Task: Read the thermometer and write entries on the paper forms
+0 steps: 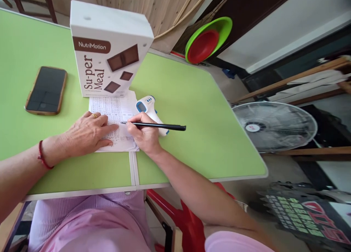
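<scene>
A sheet of paper [124,144] covered in handwriting lies on the green table [192,98]. My left hand [87,133], with a ring and a red cord bracelet, rests flat on the sheet's left part, fingers spread. In my right hand [145,135] is a black pen [164,126], pinched between thumb and fingers, its tip at the paper near my left index finger. Just behind the right hand lies a white and blue infrared thermometer [149,107], partly covered by hand and pen. A white NutriMotion box [98,65] stands upright at the paper's far edge.
A phone in a brown case [46,91] lies on the table's left side. Beyond the table's right edge are a fan [279,126] and green and red basins [204,45]. Under the near edge stands a red plastic stool [189,219].
</scene>
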`<state>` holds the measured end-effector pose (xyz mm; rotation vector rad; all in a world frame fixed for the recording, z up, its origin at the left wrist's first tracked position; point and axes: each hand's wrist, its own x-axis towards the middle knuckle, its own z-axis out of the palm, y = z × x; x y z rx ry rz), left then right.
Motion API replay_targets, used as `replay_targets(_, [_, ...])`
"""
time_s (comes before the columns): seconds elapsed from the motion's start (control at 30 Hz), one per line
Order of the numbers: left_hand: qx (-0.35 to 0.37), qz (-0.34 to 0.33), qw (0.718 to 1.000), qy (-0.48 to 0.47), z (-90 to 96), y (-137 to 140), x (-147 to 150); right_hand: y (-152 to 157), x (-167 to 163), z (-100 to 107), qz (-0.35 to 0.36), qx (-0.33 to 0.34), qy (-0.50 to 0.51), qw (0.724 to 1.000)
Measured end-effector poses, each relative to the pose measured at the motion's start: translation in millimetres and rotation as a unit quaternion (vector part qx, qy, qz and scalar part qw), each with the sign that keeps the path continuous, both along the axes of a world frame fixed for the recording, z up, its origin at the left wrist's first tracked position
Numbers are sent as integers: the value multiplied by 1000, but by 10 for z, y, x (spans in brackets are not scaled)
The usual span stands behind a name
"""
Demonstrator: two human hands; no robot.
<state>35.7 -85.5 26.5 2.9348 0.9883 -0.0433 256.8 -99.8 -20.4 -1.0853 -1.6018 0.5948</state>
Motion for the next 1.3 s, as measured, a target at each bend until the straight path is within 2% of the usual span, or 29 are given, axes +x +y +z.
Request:
replay_targets(0.1, [4,4,1000,14,15,-3,14,4,12,-4,-5,16,-21,1000])
replay_targets(0.53, [-9,14,999,36,28,-18,54,1,24,-12,-10,-4,-47,999])
replay_targets(0.9, [4,4,1000,11,3,-6,39,6,26,-1,-1,-34,-54,998])
replay_targets(1.13, [8,0,1000,0,-11,-1,21,8,20,2,-28,-52,-47,997])
replay_targets(1.3, [0,4,1000,-8,-8,-2,21,11,26,17,-9,-57,-57,997])
